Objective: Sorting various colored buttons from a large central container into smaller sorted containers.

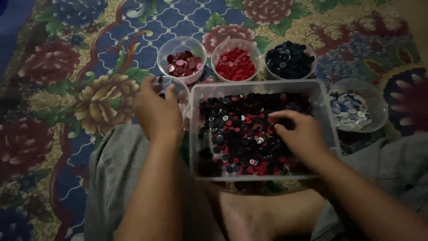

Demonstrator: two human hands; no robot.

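A clear rectangular plastic box (257, 86) rests on my crossed legs, filled with mixed buttons (236, 134), mostly black and red. My right hand (298, 134) lies inside the box on the buttons, fingers curled, pinching among them; whether it holds one is hidden. My left hand (157, 112) hovers left of the box over a small clear bowl (175, 85), fingers bunched downward; what is in them cannot be seen.
Beyond the box stand clear bowls of sorted buttons: dark red ones (183, 64), bright red ones (235, 64), black ones (289, 60), and pale blue-white ones (352, 110) at the right. All sits on a floral rug (67, 102). My grey-clad knees flank the box.
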